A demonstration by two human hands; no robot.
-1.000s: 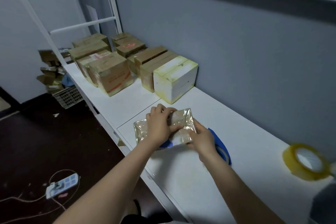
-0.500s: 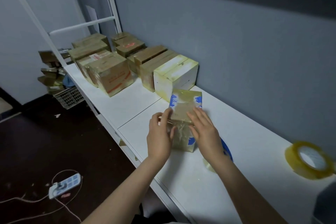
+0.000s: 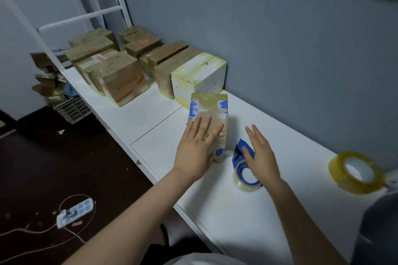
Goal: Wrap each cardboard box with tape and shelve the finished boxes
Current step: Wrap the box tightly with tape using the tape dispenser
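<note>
Cardboard box [image 3: 210,105] looks fully wrapped, so I read this step as shelving it. White shelf [image 3: 269,211] carries everything. Finished boxes [image 3: 120,77] sit in rows toward its far end. The box stands upright close in front of the white box [image 3: 200,75]; can't tell if they touch. Left hand [image 3: 195,148] lies flat on its near face, fingers straight and spread. Right hand [image 3: 261,157] is open over the blue tape roll [image 3: 245,175], off the box. My call: push low and square, since a high push could tip it.

Tape roll [image 3: 247,186] partly behind right hand [image 3: 260,157]
</note>
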